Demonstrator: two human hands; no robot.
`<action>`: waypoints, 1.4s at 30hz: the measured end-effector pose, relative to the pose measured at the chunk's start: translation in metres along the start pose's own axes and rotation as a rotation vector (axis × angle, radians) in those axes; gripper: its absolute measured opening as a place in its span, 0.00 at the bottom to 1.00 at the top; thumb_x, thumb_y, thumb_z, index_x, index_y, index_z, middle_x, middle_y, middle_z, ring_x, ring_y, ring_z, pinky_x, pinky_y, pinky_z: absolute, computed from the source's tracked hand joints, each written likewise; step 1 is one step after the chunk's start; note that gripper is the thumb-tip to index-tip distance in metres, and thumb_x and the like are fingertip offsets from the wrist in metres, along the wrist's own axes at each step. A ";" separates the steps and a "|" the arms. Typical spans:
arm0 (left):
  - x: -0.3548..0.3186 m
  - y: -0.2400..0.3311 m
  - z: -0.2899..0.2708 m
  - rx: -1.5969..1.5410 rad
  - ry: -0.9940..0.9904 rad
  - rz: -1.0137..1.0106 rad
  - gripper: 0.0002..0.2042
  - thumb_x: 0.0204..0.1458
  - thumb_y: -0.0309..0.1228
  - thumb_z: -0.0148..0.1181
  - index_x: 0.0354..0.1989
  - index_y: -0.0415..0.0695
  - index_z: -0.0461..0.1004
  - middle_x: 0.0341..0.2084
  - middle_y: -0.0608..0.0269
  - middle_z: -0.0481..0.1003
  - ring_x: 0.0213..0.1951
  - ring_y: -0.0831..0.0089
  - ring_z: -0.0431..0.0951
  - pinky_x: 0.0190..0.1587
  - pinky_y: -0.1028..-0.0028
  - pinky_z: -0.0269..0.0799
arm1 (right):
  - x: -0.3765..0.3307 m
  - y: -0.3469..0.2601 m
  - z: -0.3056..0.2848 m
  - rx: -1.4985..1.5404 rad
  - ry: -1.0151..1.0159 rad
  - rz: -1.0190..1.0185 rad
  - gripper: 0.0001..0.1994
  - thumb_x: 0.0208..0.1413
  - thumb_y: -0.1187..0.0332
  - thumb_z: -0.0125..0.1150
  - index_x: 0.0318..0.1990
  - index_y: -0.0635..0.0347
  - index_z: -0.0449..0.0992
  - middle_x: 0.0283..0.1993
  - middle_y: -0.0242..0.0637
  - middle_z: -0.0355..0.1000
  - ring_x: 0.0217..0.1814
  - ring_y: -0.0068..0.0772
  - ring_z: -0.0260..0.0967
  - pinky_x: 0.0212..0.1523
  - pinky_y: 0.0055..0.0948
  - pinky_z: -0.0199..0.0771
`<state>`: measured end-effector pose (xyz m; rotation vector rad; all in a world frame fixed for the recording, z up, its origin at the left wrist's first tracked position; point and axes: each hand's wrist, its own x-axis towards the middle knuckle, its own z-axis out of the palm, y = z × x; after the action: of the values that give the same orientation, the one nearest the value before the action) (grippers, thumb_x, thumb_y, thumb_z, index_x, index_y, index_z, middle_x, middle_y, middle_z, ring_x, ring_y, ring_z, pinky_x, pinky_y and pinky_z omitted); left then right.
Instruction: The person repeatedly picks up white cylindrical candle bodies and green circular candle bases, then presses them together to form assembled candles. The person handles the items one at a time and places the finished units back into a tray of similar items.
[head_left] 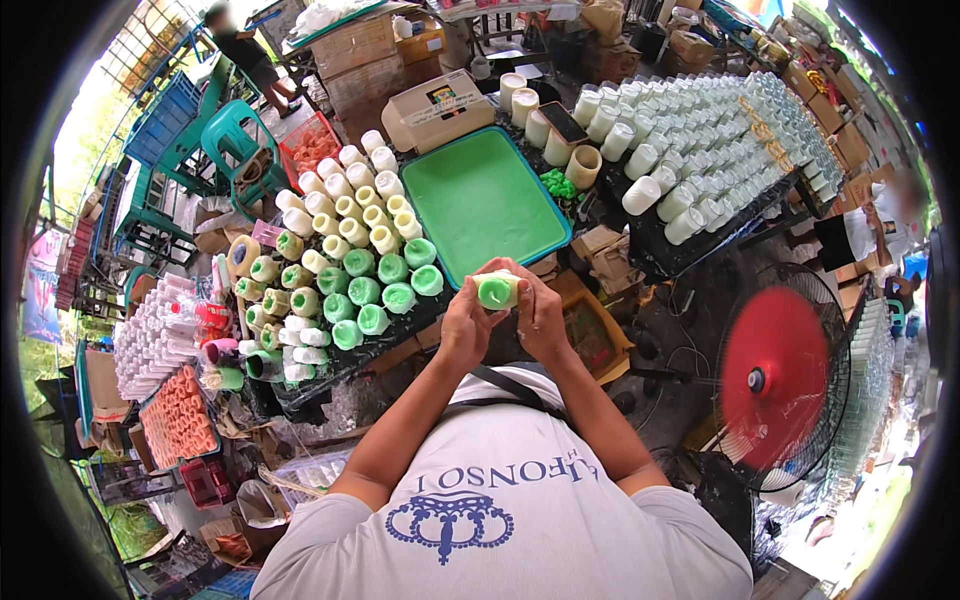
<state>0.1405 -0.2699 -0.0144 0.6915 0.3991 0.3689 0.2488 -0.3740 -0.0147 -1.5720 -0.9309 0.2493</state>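
My L fingers [470, 300] & R fingers [531, 291] pinching candle [497, 292] btwn them, green end facing me, by near edge of tray [560, 240]. On bench [405, 328] to L: green ones [392, 268] prob done, pale ones [337, 186] behind prob left. Mine looks partway, can't confirm.

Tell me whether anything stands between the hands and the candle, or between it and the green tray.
Nothing visible blocks either: the left hand and right hand both hold the candle, and only their fingers show between it and the tray.
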 end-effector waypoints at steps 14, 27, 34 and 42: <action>0.010 -0.006 -0.006 -0.086 0.223 0.128 0.25 0.73 0.45 0.44 0.60 0.34 0.72 0.53 0.54 0.77 0.54 0.65 0.79 0.59 0.63 0.76 | 0.004 -0.019 0.007 -0.187 0.082 0.034 0.20 0.76 0.63 0.41 0.56 0.68 0.77 0.50 0.56 0.80 0.50 0.59 0.80 0.49 0.43 0.80; 0.014 -0.010 -0.008 -0.169 0.291 0.040 0.24 0.75 0.44 0.39 0.67 0.38 0.65 0.58 0.53 0.75 0.58 0.62 0.78 0.63 0.61 0.75 | -0.002 0.010 0.026 -0.155 0.200 -0.007 0.18 0.75 0.64 0.46 0.57 0.72 0.75 0.59 0.60 0.76 0.58 0.55 0.78 0.57 0.42 0.77; 0.007 -0.022 -0.051 -0.301 0.339 0.176 0.21 0.73 0.43 0.45 0.58 0.36 0.72 0.52 0.52 0.78 0.53 0.61 0.80 0.60 0.60 0.77 | -0.007 0.014 0.062 0.269 0.088 0.267 0.23 0.77 0.61 0.42 0.65 0.74 0.68 0.61 0.54 0.72 0.58 0.43 0.75 0.60 0.39 0.75; -0.007 -0.004 -0.106 -0.305 0.549 0.275 0.19 0.73 0.39 0.45 0.54 0.36 0.75 0.46 0.52 0.81 0.48 0.63 0.83 0.53 0.64 0.80 | -0.002 0.030 0.114 0.670 -0.172 0.602 0.21 0.77 0.59 0.44 0.56 0.73 0.73 0.52 0.43 0.76 0.51 0.32 0.76 0.53 0.30 0.77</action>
<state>0.0856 -0.2188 -0.0893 0.3356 0.7517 0.8689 0.1877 -0.2901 -0.0708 -1.1631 -0.3987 1.0231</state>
